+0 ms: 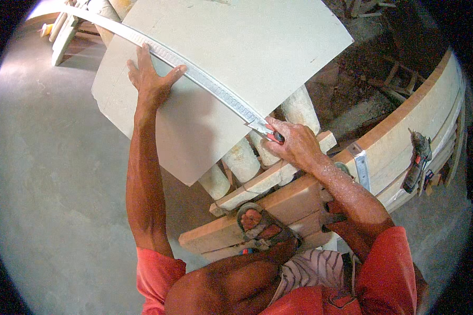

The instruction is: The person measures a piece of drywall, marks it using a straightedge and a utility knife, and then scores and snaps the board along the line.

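Perforated metal strip lies diagonally across the pale board, far left to near right; my left hand is spread on the board, fingertips and thumb at the strip's edge, not gripping. My right hand is clenched round a red-and-black hand tool at the strip's near-right end. Near side: timber beam under my sandalled foot; right: drill on stacked panels.

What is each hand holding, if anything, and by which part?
The right hand grips a red-and-black-handled tool by its handle. The left hand, fingers spread, grips nothing; its fingertips touch the long, silver metal strip.
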The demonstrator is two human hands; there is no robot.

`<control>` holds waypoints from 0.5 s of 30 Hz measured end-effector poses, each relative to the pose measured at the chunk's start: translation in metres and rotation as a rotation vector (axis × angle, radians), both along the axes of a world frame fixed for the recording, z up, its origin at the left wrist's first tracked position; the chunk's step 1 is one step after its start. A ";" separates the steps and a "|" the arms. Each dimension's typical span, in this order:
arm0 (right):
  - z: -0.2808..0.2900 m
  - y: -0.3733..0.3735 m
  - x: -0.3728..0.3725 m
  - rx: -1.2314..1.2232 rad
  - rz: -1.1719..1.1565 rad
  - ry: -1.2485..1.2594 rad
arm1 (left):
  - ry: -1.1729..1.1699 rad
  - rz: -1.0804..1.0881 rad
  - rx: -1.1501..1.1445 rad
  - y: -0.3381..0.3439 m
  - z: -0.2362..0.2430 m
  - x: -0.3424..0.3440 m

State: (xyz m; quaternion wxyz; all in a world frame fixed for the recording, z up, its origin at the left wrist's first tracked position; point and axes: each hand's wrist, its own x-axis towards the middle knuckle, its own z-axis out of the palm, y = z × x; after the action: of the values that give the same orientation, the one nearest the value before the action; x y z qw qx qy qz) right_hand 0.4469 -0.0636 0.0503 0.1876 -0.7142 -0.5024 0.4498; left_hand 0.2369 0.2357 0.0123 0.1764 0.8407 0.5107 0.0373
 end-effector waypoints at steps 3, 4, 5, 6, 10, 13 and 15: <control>0.006 0.005 -0.001 0.134 0.014 -0.091 | -0.010 -0.021 0.040 0.005 0.001 -0.002; 0.013 0.007 0.001 0.051 -0.055 -0.061 | 0.010 -0.015 0.025 0.006 0.000 -0.002; 0.034 0.020 0.006 -0.027 -0.120 -0.027 | 0.034 -0.006 0.014 0.006 0.000 0.001; 0.046 0.030 0.009 -0.105 -0.181 0.008 | 0.058 0.005 0.003 0.005 0.000 0.003; 0.037 0.078 0.026 0.004 -0.273 0.059 | 0.092 0.032 -0.004 0.003 0.003 0.002; 0.026 0.128 0.020 0.135 -0.175 0.098 | 0.064 0.027 -0.063 0.009 0.003 0.002; 0.021 0.165 0.009 0.204 -0.093 0.026 | 0.069 0.030 -0.076 0.009 0.006 0.003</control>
State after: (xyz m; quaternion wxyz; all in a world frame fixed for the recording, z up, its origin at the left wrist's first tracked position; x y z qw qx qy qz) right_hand 0.4555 0.1010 0.0710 0.2866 -0.7079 -0.5094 0.3965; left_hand 0.2399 0.2443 0.0183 0.1896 0.8263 0.5303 -0.0086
